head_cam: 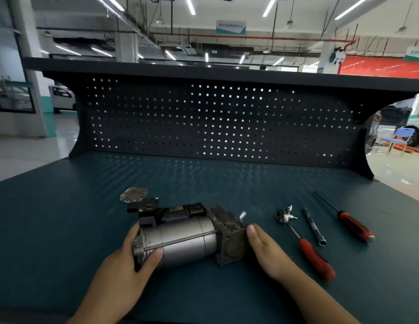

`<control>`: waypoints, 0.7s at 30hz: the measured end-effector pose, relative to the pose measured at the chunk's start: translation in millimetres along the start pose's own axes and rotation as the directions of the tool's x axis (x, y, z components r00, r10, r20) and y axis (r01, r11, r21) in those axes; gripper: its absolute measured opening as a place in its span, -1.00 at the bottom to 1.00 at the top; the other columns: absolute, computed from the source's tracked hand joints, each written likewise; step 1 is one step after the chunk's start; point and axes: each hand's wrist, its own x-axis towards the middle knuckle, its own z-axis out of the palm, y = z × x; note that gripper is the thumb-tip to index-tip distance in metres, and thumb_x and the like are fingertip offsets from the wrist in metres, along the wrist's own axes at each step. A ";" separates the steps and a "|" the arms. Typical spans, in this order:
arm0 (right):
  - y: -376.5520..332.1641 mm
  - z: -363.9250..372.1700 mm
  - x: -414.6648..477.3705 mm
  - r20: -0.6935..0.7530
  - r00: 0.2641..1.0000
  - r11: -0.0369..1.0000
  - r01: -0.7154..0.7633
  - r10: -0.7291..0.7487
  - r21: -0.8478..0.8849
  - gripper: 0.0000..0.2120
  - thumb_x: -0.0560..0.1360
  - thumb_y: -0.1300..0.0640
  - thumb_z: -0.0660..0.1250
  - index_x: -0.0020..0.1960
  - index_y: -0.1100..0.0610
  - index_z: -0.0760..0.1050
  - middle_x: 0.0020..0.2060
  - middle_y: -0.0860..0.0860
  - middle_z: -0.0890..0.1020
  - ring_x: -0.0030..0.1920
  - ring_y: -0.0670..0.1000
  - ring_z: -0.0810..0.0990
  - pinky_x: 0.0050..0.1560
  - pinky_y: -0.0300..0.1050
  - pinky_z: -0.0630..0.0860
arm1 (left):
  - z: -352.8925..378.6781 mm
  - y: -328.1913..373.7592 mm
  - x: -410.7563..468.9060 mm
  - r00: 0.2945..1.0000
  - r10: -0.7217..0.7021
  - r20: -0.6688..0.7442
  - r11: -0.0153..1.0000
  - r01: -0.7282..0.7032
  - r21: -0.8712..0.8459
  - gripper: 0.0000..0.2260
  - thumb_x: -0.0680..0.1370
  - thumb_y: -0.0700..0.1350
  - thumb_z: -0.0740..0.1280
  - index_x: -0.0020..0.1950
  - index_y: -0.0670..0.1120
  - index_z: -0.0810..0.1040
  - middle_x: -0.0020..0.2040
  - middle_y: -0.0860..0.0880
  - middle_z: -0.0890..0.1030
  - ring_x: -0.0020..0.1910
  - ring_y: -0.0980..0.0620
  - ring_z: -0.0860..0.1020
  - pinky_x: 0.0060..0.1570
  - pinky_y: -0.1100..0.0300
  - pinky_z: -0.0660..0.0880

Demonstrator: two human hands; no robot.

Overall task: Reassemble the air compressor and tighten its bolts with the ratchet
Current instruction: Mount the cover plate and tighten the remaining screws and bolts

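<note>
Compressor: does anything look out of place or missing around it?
A round plate lies loose on the mat behind the compressor, not mounted, and small bolts sit in a pile by the ratchet.

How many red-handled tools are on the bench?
2. The near red-handled tool lies beside the right hand; the far red-handled tool lies beyond the socket bar. None seems hidden.
</note>
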 end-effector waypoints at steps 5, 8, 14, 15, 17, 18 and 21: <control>-0.6 -1.7 -5.7 -0.072 0.995 0.993 0.059 -0.067 -0.107 -0.67 0.62 -0.02 0.06 -0.25 0.12 0.26 -0.36 -0.06 0.34 -0.39 -0.21 0.31 -0.31 -0.32 0.30 | -2.0 5.2 0.0 0.999 -0.009 0.054 1.000 0.010 -0.015 -0.17 0.30 0.42 -0.06 0.53 0.14 -0.06 0.28 -0.03 0.53 0.18 -0.03 0.53 -0.14 0.20 0.34; -2.4 -4.5 -9.2 -0.117 0.990 0.990 0.061 -0.076 -0.130 -0.66 0.62 -0.02 0.14 -0.28 0.13 0.27 -0.39 -0.05 0.35 -0.40 -0.17 0.29 -0.36 -0.28 0.26 | -10.2 10.0 0.1 0.998 -0.033 0.055 0.996 0.037 -0.079 -0.20 0.31 0.41 -0.03 0.52 0.15 0.04 0.29 -0.02 0.53 0.22 -0.03 0.50 -0.07 0.20 0.33; -27.4 -13.1 -12.6 -0.217 0.976 0.996 -0.009 -0.011 -0.091 -0.59 0.58 -0.13 0.16 -0.30 0.14 0.27 -0.41 -0.04 0.36 -0.39 -0.10 0.31 -0.42 -0.29 0.27 | -37.8 21.2 15.8 0.994 -0.020 0.111 0.981 0.041 -0.191 -0.47 0.30 0.40 0.06 0.16 0.24 0.47 -0.25 0.14 0.67 -0.36 0.15 0.61 -0.28 0.32 0.40; -33.9 -16.4 -13.5 -0.232 0.973 0.994 -0.023 -0.002 -0.103 -0.57 0.57 -0.16 0.16 -0.31 0.14 0.28 -0.42 -0.04 0.37 -0.39 -0.09 0.33 -0.43 -0.31 0.28 | -42.1 25.3 17.7 0.991 -0.016 0.132 0.976 0.044 -0.212 -0.54 0.29 0.39 0.07 0.04 0.23 0.51 -0.35 0.11 0.66 -0.46 0.10 0.61 -0.35 0.30 0.40; -47.3 -23.7 -17.3 -0.251 0.968 0.986 -0.054 0.013 -0.159 -0.54 0.55 -0.20 0.15 -0.33 0.13 0.27 -0.43 -0.05 0.38 -0.40 -0.08 0.35 -0.43 -0.31 0.28 | -50.0 31.8 21.4 0.984 -0.002 0.176 0.976 0.040 -0.214 -0.54 0.30 0.40 0.09 -0.09 0.14 0.55 -0.38 0.02 0.65 -0.50 0.05 0.60 -0.38 0.21 0.44; -53.2 -27.5 -19.6 -0.255 0.967 0.980 -0.069 0.020 -0.185 -0.52 0.55 -0.23 0.14 -0.35 0.13 0.25 -0.45 -0.05 0.38 -0.40 -0.07 0.36 -0.43 -0.28 0.26 | -53.8 33.0 24.2 0.978 0.006 0.208 0.982 0.033 -0.186 -0.48 0.31 0.40 0.08 -0.11 0.05 0.58 -0.40 -0.03 0.65 -0.50 0.04 0.60 -0.36 0.17 0.47; -67.2 -41.2 -25.7 -0.279 0.959 0.972 -0.109 0.048 -0.206 -0.46 0.50 -0.31 0.15 -0.39 0.12 0.21 -0.51 -0.06 0.35 -0.44 -0.04 0.34 -0.38 -0.13 0.23 | -64.1 38.4 32.2 0.957 0.009 0.288 0.991 0.029 -0.130 -0.31 0.32 0.41 0.09 -0.21 -0.24 0.53 -0.47 -0.13 0.61 -0.51 -0.01 0.60 -0.37 0.17 0.48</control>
